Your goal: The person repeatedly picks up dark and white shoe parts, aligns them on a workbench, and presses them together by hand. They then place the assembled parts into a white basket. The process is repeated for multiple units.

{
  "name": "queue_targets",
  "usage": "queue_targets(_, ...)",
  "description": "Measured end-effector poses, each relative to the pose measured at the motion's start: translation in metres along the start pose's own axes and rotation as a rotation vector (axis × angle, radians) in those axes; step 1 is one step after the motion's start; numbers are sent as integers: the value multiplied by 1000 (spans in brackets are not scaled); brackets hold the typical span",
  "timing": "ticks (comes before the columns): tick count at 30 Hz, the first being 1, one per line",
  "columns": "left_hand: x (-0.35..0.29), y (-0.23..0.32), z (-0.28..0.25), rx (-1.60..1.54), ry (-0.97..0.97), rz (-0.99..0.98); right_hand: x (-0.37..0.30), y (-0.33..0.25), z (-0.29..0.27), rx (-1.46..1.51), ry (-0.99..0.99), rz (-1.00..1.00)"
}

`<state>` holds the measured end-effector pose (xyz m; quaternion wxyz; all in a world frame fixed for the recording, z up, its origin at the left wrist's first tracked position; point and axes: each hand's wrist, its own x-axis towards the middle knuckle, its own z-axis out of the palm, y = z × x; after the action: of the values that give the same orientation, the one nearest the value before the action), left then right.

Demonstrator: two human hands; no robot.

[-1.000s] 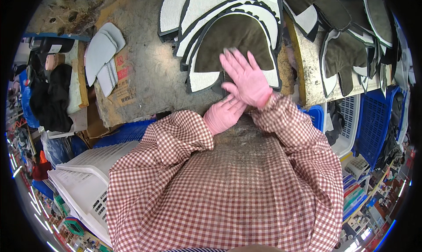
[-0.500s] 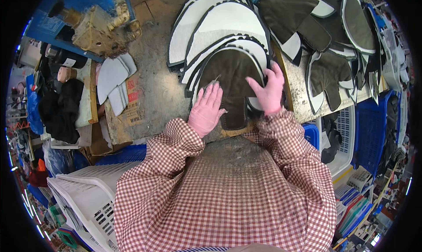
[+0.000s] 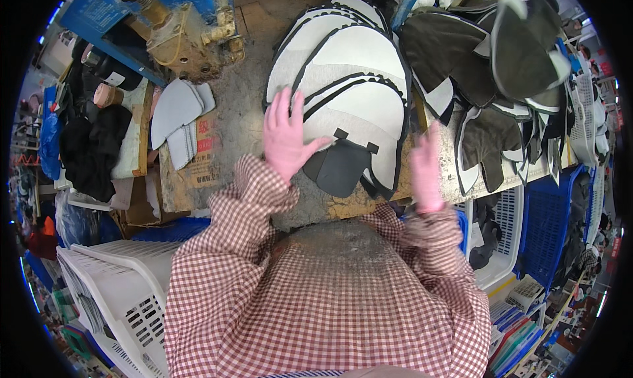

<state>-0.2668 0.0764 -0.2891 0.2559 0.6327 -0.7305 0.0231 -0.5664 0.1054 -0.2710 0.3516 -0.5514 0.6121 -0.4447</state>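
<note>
A stack of white-faced, dark-edged rounded fabric pieces [image 3: 356, 104] lies fanned out on the worktable. The front piece shows a dark grey tab [image 3: 344, 167] at its near end. My left hand [image 3: 285, 135] rests at the stack's left edge with fingers spread and thumb toward the tab. Right of the stack, my right hand [image 3: 427, 170] is raised with fingers stretched out, somewhat blurred, and nothing shows in it. A brown rounded fabric piece [image 3: 524, 55], smeared by motion, is above the pile of brown pieces [image 3: 445, 55] at the far right.
At the far left, a metal fitting [image 3: 184, 45] sits on a blue machine. Grey-white cut pieces [image 3: 178, 117] lie below it, beside black cloth [image 3: 99, 154]. White baskets [image 3: 135, 305] stand low left; a white crate [image 3: 504, 226] and a blue crate [image 3: 550, 223] are at right.
The brown piece that lay under my hands has left the stack, baring white pieces. A blurred brown piece now shows over the right pile. My left hand moved up-left, my right hand rightward and nearer.
</note>
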Motion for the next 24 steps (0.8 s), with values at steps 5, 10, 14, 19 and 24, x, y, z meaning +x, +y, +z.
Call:
queue_targets(5, 33, 15, -1, 140, -358, -168, -13, 87, 85, -540, 17, -157)
queue_targets(10, 29, 16, -18, 161, -293, -79, 6, 73, 88, -441, 139, -157)
queue_targets(14, -10, 16, -27, 37, 250, 298, -6, 63, 60, -434, 428, -248)
queue_targets(19, -60, 22, -67, -578, 118, 388, -10, 49, 6, -62, -94, -473)
queue_targets(24, -9, 40, -100, -940, -95, -223, 47, -38, -28, 140, -237, -73)
